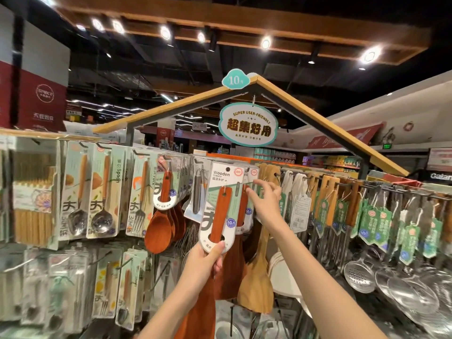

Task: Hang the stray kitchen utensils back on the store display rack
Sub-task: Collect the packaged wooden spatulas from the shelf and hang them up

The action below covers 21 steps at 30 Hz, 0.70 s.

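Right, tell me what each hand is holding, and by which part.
The left hand pinches the wooden turner by the bottom edge of its card. The right hand reaches to the hung packs at the peg; whether it grips anything cannot be told.

One head-worn wide-angle view faces the rack [367,185] from close, about level with its top hooks, tilted perhaps slightly upward, taking in the ceiling; edges bend.

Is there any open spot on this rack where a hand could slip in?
Hardly. The left hand holds the wooden turner card; the right hand reaches into a narrow gap between the hung turner cards and the pale wooden spatulas. Spoon packs and green-tagged utensils crowd both sides.
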Tool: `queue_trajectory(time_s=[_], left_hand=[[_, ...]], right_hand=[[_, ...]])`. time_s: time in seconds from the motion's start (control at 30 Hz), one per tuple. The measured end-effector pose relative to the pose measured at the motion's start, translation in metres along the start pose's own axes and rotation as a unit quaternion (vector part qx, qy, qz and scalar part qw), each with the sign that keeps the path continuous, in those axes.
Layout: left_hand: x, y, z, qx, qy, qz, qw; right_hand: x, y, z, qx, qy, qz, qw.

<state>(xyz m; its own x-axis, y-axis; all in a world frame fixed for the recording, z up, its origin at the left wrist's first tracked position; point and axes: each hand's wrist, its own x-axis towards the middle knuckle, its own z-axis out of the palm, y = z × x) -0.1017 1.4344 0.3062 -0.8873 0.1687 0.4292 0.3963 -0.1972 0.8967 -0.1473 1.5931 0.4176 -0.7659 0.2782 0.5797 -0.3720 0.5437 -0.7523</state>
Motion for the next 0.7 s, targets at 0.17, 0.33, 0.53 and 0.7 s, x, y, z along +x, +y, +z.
queue_trajectory(time_s=[0.17,0.33,0.53,0.7], left_hand=[[0.005,-0.002,0.027,-0.011,-0.019,-0.004,1.000],[0.017,0.000,0.046,-0.035,-0.031,-0.030,0.998],[0.029,-0.001,0.050,-0.063,-0.021,-0.081,0.995],[0.033,-0.013,0.041,0.003,-0.011,-0.055,0.998]], right_hand=[[-0.024,-0.015,-0.012,0.128,-0.061,-0.085,0.986],[-0.026,-0.019,-0.013,0.101,-0.031,-0.105,0.989],[-0.007,-0.003,-0.005,0.007,-0.018,-0.076,0.997],[0.003,0.008,0.006,0.007,-0.005,-0.055,0.998]])
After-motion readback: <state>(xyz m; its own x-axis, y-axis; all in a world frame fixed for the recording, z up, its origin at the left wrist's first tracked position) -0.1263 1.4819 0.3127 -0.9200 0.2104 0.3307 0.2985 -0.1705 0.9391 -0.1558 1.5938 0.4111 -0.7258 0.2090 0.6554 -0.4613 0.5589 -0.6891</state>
